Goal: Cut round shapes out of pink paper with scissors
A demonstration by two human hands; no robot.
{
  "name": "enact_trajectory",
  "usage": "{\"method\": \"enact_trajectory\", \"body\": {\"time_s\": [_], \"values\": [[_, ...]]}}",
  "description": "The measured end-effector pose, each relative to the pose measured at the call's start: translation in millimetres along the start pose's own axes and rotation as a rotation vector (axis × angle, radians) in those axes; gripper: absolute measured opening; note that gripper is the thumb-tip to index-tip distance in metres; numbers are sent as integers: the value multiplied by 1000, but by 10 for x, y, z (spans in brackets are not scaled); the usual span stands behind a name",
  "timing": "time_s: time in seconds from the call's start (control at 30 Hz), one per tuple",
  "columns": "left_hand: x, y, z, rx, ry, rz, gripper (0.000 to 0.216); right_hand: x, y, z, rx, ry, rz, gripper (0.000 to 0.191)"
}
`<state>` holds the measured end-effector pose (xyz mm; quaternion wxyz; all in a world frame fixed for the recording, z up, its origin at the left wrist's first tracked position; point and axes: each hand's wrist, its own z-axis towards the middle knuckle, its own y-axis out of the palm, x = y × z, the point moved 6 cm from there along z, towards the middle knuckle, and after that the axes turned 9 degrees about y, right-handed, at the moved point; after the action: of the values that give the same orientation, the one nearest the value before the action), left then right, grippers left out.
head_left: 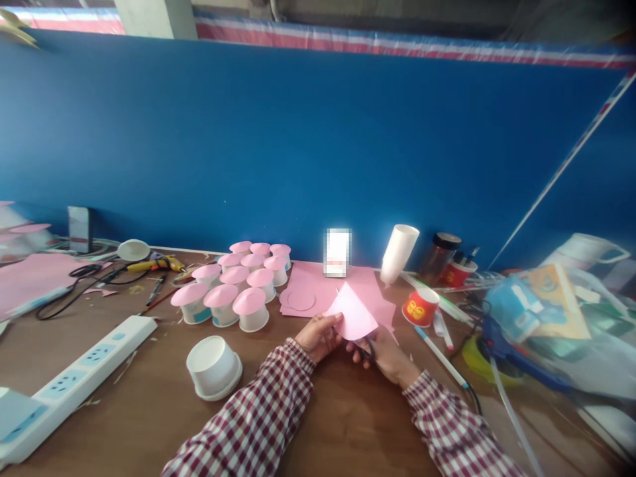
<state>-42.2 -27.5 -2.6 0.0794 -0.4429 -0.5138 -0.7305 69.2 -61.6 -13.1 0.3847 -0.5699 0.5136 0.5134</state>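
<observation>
My left hand [320, 336] pinches a piece of pink paper [356, 315] by its left edge, thumb on top. The piece has straight upper edges meeting at a point and a rounded lower edge. In my right hand [385, 354] are scissors [366, 349] with dark handles, just under the paper; their blades are mostly hidden behind it. Behind my hands lie pink sheets [368, 281], with a cut pink circle [301, 299] on their left part. To the left stand several white paper cups [253, 320] topped with shallow pink paper cones [250, 300].
A white power strip [84, 371] and an upturned white tub [211, 361] occupy the left. At the back stand a lit phone [337, 253] and stacked white cups [399, 252]. A red cup [421, 307], a marker [441, 354], a blue glue gun [521, 361] and plastic bags [596, 344] crowd the right.
</observation>
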Motion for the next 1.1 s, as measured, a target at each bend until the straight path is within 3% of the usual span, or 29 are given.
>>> {"method": "enact_trajectory", "body": {"time_s": [0.33, 0.63, 0.77, 0.97, 1.1], "values": [[-31, 0, -7, -18, -22, 1, 24, 8, 70, -19, -79, 41, 23, 26], [-51, -79, 2, 13, -29, -48, 21, -37, 122, -69, -102, 69, 72, 36], [-11, -102, 15, 132, 11, -83, 18, -47, 57, -41, -23, 43, 36, 32], [62, -302, 43, 451, 105, -178, 16, -101, -149, 19, 206, -68, 61, 42], [30, -335, 65, 463, 103, -242, 16, -156, -224, -1, 330, -157, -9, 46]]}}
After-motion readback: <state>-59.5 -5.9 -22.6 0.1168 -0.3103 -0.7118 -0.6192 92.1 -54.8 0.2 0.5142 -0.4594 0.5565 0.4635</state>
